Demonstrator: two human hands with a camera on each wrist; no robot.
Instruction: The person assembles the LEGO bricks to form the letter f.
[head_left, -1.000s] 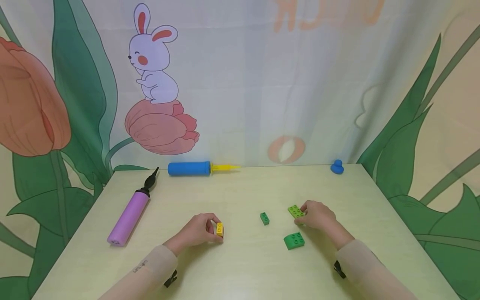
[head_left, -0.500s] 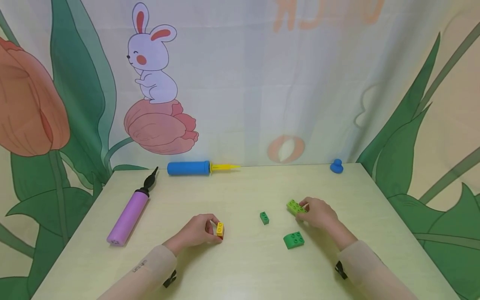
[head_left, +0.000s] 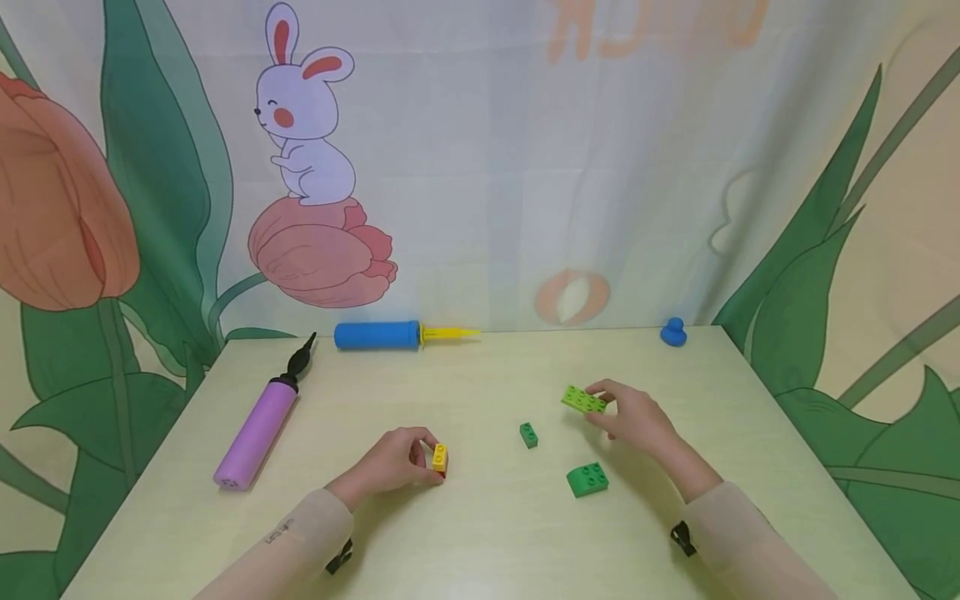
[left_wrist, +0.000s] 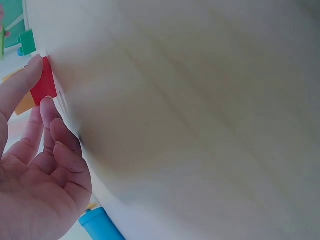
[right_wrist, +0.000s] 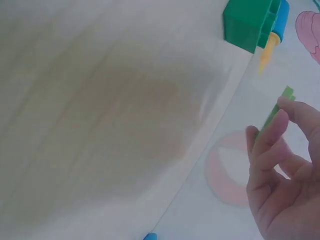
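My left hand (head_left: 397,458) pinches a small yellow toy brick (head_left: 440,452) stacked on a red brick (left_wrist: 45,82), between thumb and fingertips, low at the table. My right hand (head_left: 637,418) holds a flat lime-green building brick (head_left: 581,398) with two rows of studs by its right end. In the right wrist view this thin brick (right_wrist: 274,114) shows edge-on between thumb and fingers, raised off the table. A small dark green brick (head_left: 528,434) lies between the hands. Nearer the front is a larger green brick (head_left: 587,479) with one rounded end, just below the right hand.
A purple hand pump (head_left: 257,433) with a black nozzle lies at the left. Along the back edge are a blue pump (head_left: 377,336) with a yellow nozzle and a small blue rounded piece (head_left: 673,332). A printed curtain (head_left: 465,167) hangs behind the table (head_left: 480,542).
The right hand has lifted the lime-green brick off the table and carried it slightly left and toward the back, turning it. The left hand stays in place with its yellow and red bricks.
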